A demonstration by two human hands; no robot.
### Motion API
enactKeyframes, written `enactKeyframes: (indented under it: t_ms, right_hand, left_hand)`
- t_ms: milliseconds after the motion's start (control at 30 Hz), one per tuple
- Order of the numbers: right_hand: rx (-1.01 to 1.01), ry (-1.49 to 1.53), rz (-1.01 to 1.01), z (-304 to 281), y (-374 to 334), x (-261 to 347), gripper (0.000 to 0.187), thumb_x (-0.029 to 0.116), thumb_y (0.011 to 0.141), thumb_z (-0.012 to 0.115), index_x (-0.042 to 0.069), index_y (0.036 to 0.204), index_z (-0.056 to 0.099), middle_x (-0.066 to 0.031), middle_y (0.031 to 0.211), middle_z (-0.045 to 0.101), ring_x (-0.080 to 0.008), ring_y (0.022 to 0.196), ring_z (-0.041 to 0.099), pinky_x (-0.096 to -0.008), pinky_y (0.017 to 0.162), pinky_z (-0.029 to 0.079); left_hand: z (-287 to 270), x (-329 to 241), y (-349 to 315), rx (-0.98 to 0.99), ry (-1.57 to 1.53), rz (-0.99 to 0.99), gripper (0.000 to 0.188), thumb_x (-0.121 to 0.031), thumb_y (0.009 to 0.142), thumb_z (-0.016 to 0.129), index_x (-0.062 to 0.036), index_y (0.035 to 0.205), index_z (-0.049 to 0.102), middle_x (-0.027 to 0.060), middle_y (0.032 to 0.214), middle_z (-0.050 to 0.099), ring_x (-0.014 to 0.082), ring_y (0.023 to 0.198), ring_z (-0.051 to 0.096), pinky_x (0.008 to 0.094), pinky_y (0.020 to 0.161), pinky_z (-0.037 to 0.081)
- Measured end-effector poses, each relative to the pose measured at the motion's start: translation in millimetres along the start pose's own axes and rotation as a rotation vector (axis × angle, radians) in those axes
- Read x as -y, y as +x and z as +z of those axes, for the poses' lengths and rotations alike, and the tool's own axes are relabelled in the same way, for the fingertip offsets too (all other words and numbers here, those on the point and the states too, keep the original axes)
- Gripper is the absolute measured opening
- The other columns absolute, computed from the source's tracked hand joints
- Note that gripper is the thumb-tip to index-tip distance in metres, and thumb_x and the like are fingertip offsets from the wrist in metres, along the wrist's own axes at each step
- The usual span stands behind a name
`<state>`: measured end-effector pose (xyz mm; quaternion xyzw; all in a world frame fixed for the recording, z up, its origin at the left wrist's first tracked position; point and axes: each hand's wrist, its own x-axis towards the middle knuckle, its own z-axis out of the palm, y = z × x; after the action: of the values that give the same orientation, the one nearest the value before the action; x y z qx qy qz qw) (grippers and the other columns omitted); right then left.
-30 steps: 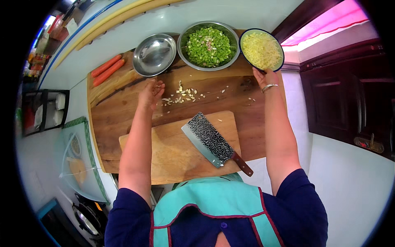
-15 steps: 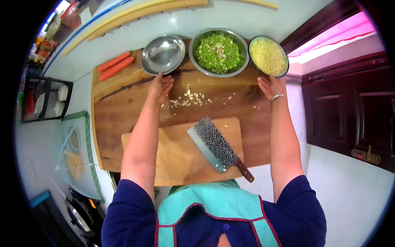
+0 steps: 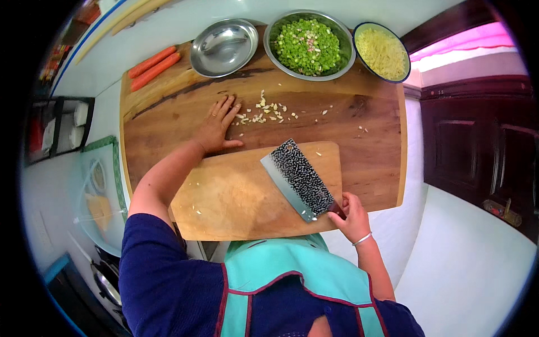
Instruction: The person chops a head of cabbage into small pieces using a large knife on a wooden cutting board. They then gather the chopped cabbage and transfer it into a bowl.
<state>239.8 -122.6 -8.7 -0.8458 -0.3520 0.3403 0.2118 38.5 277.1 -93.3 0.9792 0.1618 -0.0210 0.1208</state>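
My right hand (image 3: 352, 218) is closed around the dark wooden handle of a cleaver (image 3: 300, 182), whose broad, dimpled blade lies slanted over the right part of a wooden cutting board (image 3: 224, 196). My left hand (image 3: 220, 126), fingers stretched out, lies flat on the wooden table (image 3: 168, 123) just beyond the board's far edge. Beside its fingertips are scattered pale chopped bits (image 3: 272, 112). A few more crumbs stick to the board and to the blade near the handle.
Along the table's far side are two carrots (image 3: 154, 68), a shiny metal bowl (image 3: 224, 48), a steel bowl of chopped greens (image 3: 309, 46) and a rimmed bowl of pale yellow shreds (image 3: 383, 53). A dark red door (image 3: 471, 151) stands to the right.
My right hand has left the bowl of shreds and come back to grip the cleaver's handle. My left hand has moved away from the metal bowl onto the table. The view has shifted.
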Motion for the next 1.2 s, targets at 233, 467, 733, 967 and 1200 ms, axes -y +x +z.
enactKeyframes:
  t_ms: [233, 467, 733, 967, 1200]
  right_hand:
    - [-0.239, 0.46, 0.132, 4.9, -5.0, -45.7, 0.037, 0.01, 0.083, 0.065, 0.001, 0.116, 0.053, -0.0062, 0.091, 0.062, -0.0151, 0.076, 0.06, -0.0285, 0.07, 0.05]
    - [-0.656, 0.616, 0.364, -24.5, 40.9, -119.2, 0.042, 0.008, 0.088, 0.059, -0.001, 0.127, 0.048, -0.0048, 0.095, 0.06, -0.0106, 0.07, 0.054, -0.0261, 0.062, 0.048]
    - [-0.7, 0.184, 0.331, -16.6, 68.1, -114.4, 0.041, 0.015, 0.086, 0.063, 0.002, 0.123, 0.053, -0.0129, 0.105, 0.063, -0.0245, 0.09, 0.062, -0.0341, 0.079, 0.049]
    - [-0.653, 0.074, 0.1, -4.8, 106.0, -72.3, 0.044, 0.017, 0.083, 0.065, 0.005, 0.123, 0.053, -0.0157, 0.107, 0.061, -0.0322, 0.095, 0.061, -0.0391, 0.078, 0.05]
    - [-0.677, 0.023, 0.063, 4.1, 120.2, -53.3, 0.044, 0.018, 0.083, 0.065, 0.007, 0.123, 0.05, -0.0155, 0.1, 0.06, -0.0344, 0.086, 0.061, -0.0422, 0.071, 0.05]
  left_hand:
    - [8.6, -32.9, 60.9, -0.026, -0.069, 0.161, 0.087, -0.049, 0.079, 0.065, -0.0055, 0.144, 0.026, 0.0185, 0.151, 0.019, 0.0371, 0.139, 0.018, 0.0458, 0.113, 0.02]
    - [17.6, -75.2, 117.3, -0.035, -0.05, 0.198, 0.082, -0.049, 0.081, 0.063, -0.0055, 0.142, 0.029, 0.0173, 0.15, 0.023, 0.0362, 0.138, 0.021, 0.0442, 0.113, 0.023]
    - [18.0, -131.6, 162.6, 0.109, -0.12, 0.116, 0.078, -0.05, 0.082, 0.061, -0.0054, 0.14, 0.033, 0.0168, 0.148, 0.026, 0.0348, 0.137, 0.025, 0.0429, 0.111, 0.026]
    - [48.3, -183.8, 213.0, -0.163, -0.265, 0.246, 0.079, -0.047, 0.081, 0.064, -0.0037, 0.14, 0.033, 0.0197, 0.148, 0.027, 0.0376, 0.136, 0.027, 0.0434, 0.11, 0.028]
    - [57.8, -227.3, 242.7, -0.365, -0.309, 0.176, 0.073, -0.043, 0.083, 0.063, -0.0018, 0.137, 0.036, 0.0232, 0.145, 0.028, 0.04, 0.134, 0.027, 0.047, 0.111, 0.022]
